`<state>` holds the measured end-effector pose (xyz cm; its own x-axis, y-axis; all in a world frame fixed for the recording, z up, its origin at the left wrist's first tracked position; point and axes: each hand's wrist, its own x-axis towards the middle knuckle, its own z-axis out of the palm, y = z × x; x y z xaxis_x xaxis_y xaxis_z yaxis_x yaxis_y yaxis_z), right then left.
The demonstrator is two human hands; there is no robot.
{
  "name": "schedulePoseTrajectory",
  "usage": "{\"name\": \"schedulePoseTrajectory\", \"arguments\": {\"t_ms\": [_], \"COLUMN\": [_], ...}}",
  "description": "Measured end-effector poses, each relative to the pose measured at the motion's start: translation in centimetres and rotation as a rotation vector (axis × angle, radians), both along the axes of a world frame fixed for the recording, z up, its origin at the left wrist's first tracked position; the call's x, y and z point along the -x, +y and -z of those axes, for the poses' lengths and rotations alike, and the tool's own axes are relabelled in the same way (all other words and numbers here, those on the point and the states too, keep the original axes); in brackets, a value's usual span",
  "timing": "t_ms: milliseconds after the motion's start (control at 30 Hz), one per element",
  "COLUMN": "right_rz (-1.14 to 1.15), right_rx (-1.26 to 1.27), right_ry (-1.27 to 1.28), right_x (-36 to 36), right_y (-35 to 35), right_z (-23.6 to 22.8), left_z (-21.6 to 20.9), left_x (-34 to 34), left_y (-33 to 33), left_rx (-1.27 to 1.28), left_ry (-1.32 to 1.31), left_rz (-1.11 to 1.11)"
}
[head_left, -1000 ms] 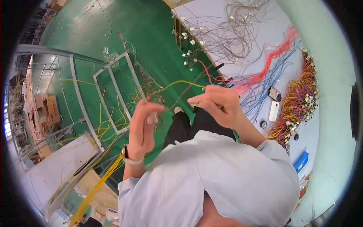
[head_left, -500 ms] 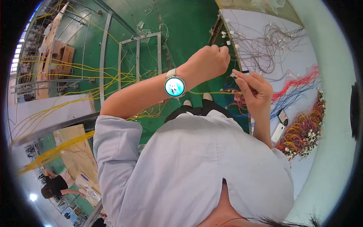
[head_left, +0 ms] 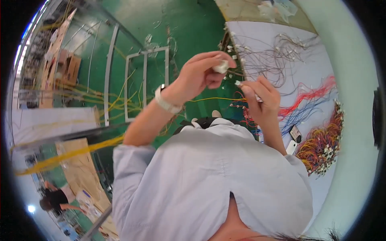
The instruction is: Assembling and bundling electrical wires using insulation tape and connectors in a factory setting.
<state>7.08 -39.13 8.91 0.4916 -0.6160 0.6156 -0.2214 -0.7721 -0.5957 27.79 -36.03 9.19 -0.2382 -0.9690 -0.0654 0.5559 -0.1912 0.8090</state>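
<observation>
Left hand (head_left: pixel 199 74) rolled over, thumb and fingertips pinching white connector (head_left: pixel 220 67); right hand (head_left: pixel 266 98) pinches small connector (head_left: pixel 238 83) nearby.

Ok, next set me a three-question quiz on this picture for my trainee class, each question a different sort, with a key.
1. True or false: the pale wrist strap is on the right wrist.
2. Wires of which colour lie beside the red wires on the table? A) green B) blue C) white
3. Fill in: at the fingertips of the right hand is a small white ____.

Key: 1. False, it is on the left wrist. 2. B. 3. Connector.
</observation>
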Motion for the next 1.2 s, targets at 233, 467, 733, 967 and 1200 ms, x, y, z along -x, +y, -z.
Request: {"name": "schedulePoseTrajectory", "arguments": {"t_ms": [233,467,733,967,1200], "right_rz": [-0.191,-0.320,-0.377,-0.414,-0.332], "right_rx": [-0.209,-0.346,-0.291,-0.732,-0.669], "right_ry": [-0.057,-0.151,0.047,-0.009,0.051], "right_x": [-1.3,-1.2,-0.9,-0.2,0.4], "right_y": [-0.7,-1.3,-2.0,-1.7,-2.7], "right_z": [-1.9,-2.6,-3.0,-3.0,0.0], "left_z": [0.4,0.1,0.5,0.5,-1.7], "left_x": [2.2,2.3,2.8,3.3,2.5], "left_y": [1.8,1.8,1.2,0.6,-0.3], "left_rx": [-0.020,0.006,0.057,0.062,0.934], "left_ry": [0.337,0.316,0.236,0.226,-1.703], "left_rz": [-0.122,-0.094,-0.094,-0.096,-0.441]}}
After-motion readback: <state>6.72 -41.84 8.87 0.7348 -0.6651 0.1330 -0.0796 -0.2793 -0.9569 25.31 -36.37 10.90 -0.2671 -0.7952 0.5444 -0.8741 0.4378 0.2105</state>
